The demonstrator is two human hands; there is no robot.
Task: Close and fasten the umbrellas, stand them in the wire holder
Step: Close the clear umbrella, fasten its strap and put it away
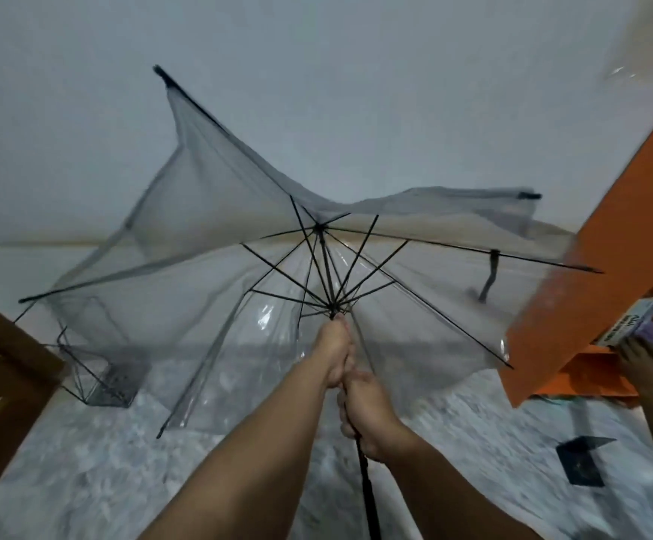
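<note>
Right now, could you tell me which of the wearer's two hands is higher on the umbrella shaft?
The left hand, gripping just below the ribs' hub; the right hand holds the shaft lower, nearer the handle.

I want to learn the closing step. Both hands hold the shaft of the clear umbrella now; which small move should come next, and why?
Probably the left hand, gripping just under the rib hub, should draw the runner down the shaft while the right hand steadies it. The clear umbrella has its ribs spread wide and its strap hanging loose, so it cannot go into the wire holder yet.
</note>
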